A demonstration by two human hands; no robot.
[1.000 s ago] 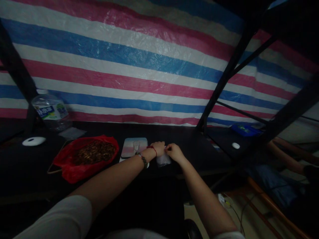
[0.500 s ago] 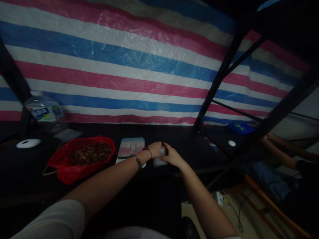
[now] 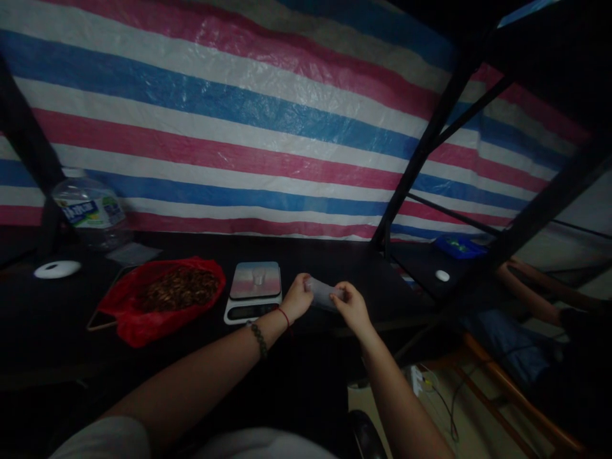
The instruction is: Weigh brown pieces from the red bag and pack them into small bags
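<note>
Between my two hands a small translucent plastic bag (image 3: 324,294) is stretched out, just over the front part of the black table. My left hand (image 3: 298,297) pinches its left end, and my right hand (image 3: 351,305) grips its right end between thumb and fingers. Left of the hands stands a digital kitchen scale (image 3: 253,312) with a shiny square plate. A small clear cup (image 3: 259,276) rests on that plate. Farther left lies an open red plastic bag (image 3: 138,325) with many small brown pieces (image 3: 182,288) in it; their kind is unclear.
A big clear plastic bottle (image 3: 93,213) and a flat clear packet (image 3: 134,253) are at the back left, near a white oval device (image 3: 57,269). Dark metal posts (image 3: 414,172) frame the striped sheet (image 3: 229,146). Another person's arm (image 3: 526,296) shows at right, near a blue tray (image 3: 459,247).
My hands have drawn apart, the right one moving rightward, and the plastic bag is now spread between them. The scale's display, formerly behind my left forearm, has come into view.
</note>
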